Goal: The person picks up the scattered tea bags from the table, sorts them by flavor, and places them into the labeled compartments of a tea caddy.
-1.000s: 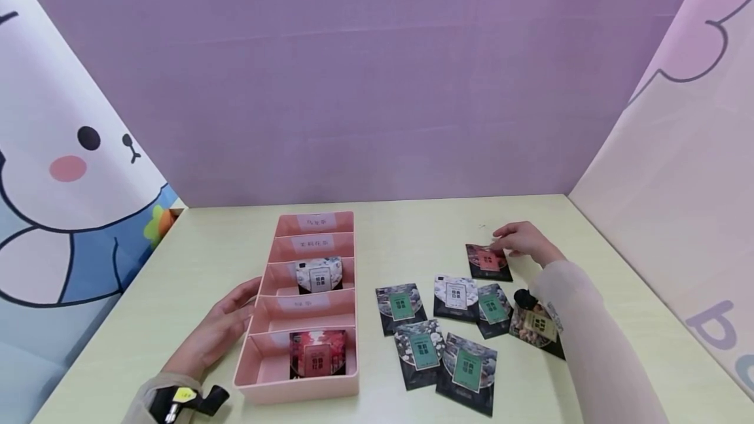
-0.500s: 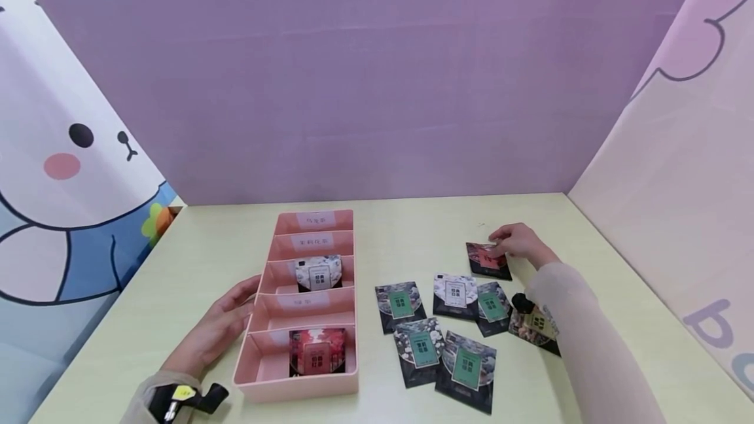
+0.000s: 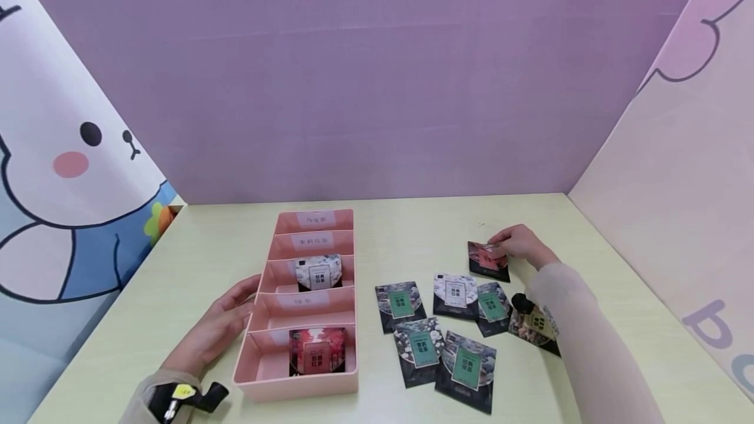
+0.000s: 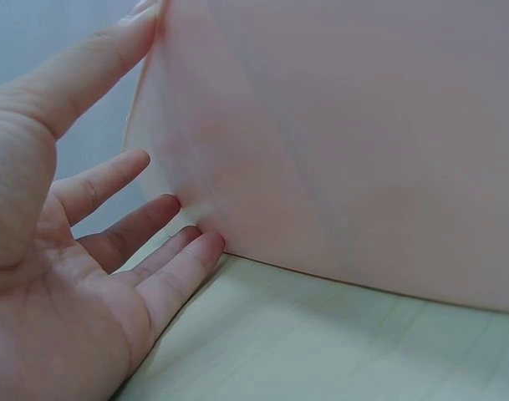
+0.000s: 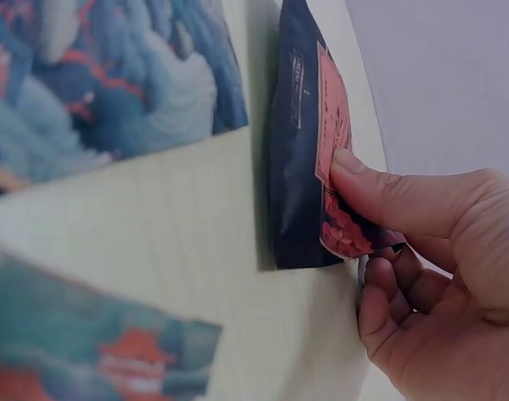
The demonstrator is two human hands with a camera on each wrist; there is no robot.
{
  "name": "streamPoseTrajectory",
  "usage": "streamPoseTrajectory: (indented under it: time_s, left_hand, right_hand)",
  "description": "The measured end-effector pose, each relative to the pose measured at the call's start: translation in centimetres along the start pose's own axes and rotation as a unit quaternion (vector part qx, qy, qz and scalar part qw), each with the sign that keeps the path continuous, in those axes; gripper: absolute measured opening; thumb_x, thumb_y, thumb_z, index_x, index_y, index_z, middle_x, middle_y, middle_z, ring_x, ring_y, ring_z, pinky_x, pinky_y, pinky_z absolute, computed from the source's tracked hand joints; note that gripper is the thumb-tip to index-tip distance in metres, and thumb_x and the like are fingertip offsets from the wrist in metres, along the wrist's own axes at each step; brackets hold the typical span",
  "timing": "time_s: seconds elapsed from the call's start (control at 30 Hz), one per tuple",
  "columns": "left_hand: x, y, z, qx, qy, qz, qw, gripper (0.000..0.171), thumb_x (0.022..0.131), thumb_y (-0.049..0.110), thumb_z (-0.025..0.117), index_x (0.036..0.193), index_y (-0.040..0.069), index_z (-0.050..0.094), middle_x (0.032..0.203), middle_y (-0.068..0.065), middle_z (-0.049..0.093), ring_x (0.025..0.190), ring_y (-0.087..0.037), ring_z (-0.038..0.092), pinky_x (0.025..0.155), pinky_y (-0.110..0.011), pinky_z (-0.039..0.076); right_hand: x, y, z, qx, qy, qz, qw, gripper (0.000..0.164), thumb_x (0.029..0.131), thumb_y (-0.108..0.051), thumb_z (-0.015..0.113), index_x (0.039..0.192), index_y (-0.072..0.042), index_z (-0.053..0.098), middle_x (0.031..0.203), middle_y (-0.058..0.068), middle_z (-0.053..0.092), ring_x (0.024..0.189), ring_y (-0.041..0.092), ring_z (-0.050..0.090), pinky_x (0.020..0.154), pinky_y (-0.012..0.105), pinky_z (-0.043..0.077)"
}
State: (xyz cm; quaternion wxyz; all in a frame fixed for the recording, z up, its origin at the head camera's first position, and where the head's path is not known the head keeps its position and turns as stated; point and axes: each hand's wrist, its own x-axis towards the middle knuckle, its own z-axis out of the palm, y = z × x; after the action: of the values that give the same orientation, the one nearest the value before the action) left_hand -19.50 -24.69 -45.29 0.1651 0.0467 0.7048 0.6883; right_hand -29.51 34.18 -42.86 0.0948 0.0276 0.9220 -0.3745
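At the back right, my right hand point(image 3: 521, 245) pinches the right edge of a dark tea sachet with a red label point(image 3: 488, 260). In the right wrist view the thumb presses on the red label of that sachet point(image 5: 300, 167), with the other fingers curled behind its edge. My left hand point(image 3: 220, 326) rests against the left side of a pink divided box point(image 3: 296, 390). The left wrist view has its fingertips at the lower side wall point(image 4: 321, 167) and its thumb up at the box's edge. A white sachet point(image 3: 319, 273) and a red sachet point(image 3: 317, 352) stand in separate compartments.
Between box and right arm lie several sachets: a green-labelled one point(image 3: 401, 307), a white one point(image 3: 455, 296), a flowered one point(image 3: 419, 351) and another green-labelled one point(image 3: 466, 371). A yellow-labelled sachet point(image 3: 533, 324) is partly under the right sleeve. A purple panel point(image 3: 377, 84) closes off the back.
My right hand's fingers have moved further over the red-labelled sachet, and it has shifted and turned slightly. The left hand and the box hold their place.
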Motion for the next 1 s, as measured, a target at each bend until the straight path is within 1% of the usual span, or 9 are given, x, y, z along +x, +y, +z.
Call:
streamPoseTrajectory:
  time_s: [0.17,0.33,0.4,0.43,0.53,0.67,0.8,1.0]
  left_hand:
    - [0.0,-0.1,0.0,0.002,-0.003,0.003,1.0,0.062,0.104,0.02,0.052,0.156,0.003,0.022,0.154,-0.016,0.027,0.117,-0.001,0.051,0.096,-0.022,0.047]
    - [0.0,-0.2,-0.1,0.002,-0.01,0.009,0.9999,0.063,0.105,0.021,0.052,0.156,0.002,0.02,0.156,-0.019,0.023,0.117,0.0,0.051,0.096,-0.022,0.047]
    - [-0.1,-0.3,-0.2,0.0,-0.01,0.015,0.9998,0.063,0.105,0.02,0.052,0.156,0.001,0.02,0.155,-0.018,0.024,0.117,-0.001,0.052,0.096,-0.022,0.047]
    - [-0.1,-0.3,-0.2,-0.004,-0.009,0.017,0.9998,0.063,0.104,0.019,0.052,0.155,0.0,0.02,0.154,-0.017,0.027,0.117,-0.001,0.052,0.097,-0.022,0.047]
    - [-0.1,-0.7,-0.3,-0.022,-0.013,0.034,0.9991,0.055,0.104,0.015,0.051,0.153,0.004,0.029,0.145,-0.006,0.039,0.117,-0.003,0.053,0.097,-0.023,0.048]
    - [-0.1,-1.0,-0.4,-0.044,-0.026,0.056,0.9972,0.045,0.104,0.011,0.05,0.147,0.012,0.041,0.134,0.007,0.047,0.118,-0.004,0.054,0.098,-0.024,0.047]
    - [-0.1,-1.1,-0.4,-0.048,-0.031,0.062,0.9965,0.044,0.104,0.01,0.05,0.147,0.013,0.043,0.134,0.007,0.048,0.118,-0.004,0.054,0.098,-0.024,0.047]
    - [-0.2,-0.9,-0.4,-0.043,-0.031,0.061,0.9967,0.048,0.103,0.01,0.05,0.149,0.008,0.038,0.134,0.007,0.048,0.119,-0.004,0.053,0.098,-0.024,0.047]
  right_hand:
    - [-0.3,0.2,-0.1,0.008,0.011,-0.006,1.0,0.029,0.083,-0.009,0.077,0.108,0.004,0.072,0.115,0.021,0.065,0.093,0.027,0.055,0.073,0.031,0.046]
    - [-0.4,0.4,0.1,0.015,0.027,-0.013,0.999,0.021,0.084,-0.006,0.075,0.103,0.003,0.074,0.111,0.02,0.066,0.091,0.026,0.054,0.072,0.032,0.045]
    - [-0.4,0.5,0.2,0.013,0.032,-0.018,0.999,0.019,0.085,-0.004,0.073,0.102,0.004,0.074,0.109,0.02,0.067,0.09,0.026,0.054,0.071,0.032,0.044]
    - [-0.3,0.5,0.3,0.013,0.035,-0.019,0.999,0.019,0.086,-0.004,0.072,0.102,0.004,0.074,0.108,0.02,0.067,0.09,0.026,0.055,0.071,0.031,0.045]
    - [-0.2,0.7,0.1,0.016,0.038,-0.021,0.999,0.02,0.087,-0.004,0.072,0.105,0.005,0.074,0.104,0.017,0.069,0.087,0.022,0.058,0.07,0.029,0.047]
    - [-0.5,0.9,-0.3,0.044,0.027,-0.024,0.998,0.025,0.09,-0.005,0.07,0.111,0.008,0.07,0.106,0.019,0.069,0.082,0.014,0.062,0.07,0.029,0.053]
    - [-0.7,1.0,-0.5,0.066,0.018,-0.021,0.997,0.028,0.092,-0.005,0.067,0.116,0.01,0.068,0.114,0.023,0.066,0.084,0.014,0.062,0.072,0.029,0.055]
    - [-0.6,1.1,-0.4,0.074,0.018,-0.014,0.997,0.027,0.094,-0.004,0.064,0.117,0.01,0.067,0.115,0.022,0.066,0.086,0.015,0.06,0.071,0.028,0.054]
